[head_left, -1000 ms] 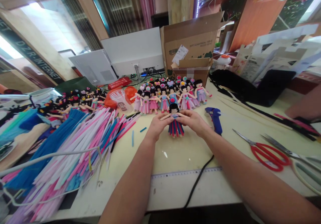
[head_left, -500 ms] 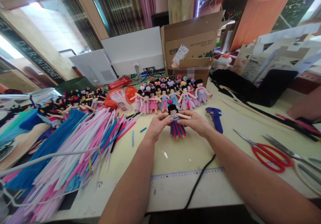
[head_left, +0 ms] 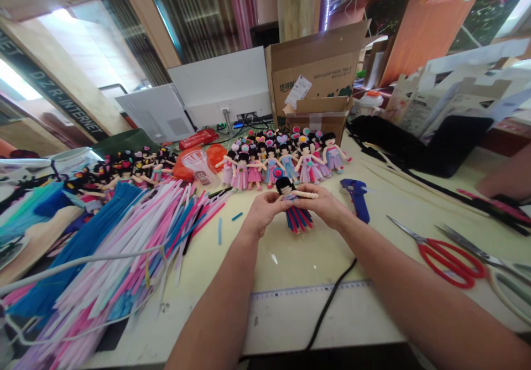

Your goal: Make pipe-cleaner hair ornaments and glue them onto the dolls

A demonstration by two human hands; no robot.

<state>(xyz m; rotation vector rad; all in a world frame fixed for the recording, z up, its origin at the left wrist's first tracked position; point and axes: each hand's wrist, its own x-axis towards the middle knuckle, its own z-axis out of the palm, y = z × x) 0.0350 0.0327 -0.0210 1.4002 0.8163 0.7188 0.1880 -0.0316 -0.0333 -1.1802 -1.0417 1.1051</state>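
A small doll with black hair, a round red and blue piece on its head and a blue and red striped skirt is held over the table, its head leaning left. My left hand pinches it at the left side of its body. On the other side my right hand grips it near the chest and its pale outstretched arm. Behind my hands stand rows of similar dolls in pink and blue dresses. A blue glue gun lies to the right of my right hand.
Bundled fuzzy stems cover the left side. Red-handled scissors and a second pair lie right. A ruler and black cable run near the front edge. At the back are a cardboard box and a monitor.
The doll has tilted, its head moving left and down and its skirt swinging right. Both hands still hold it, with only slight shifts.
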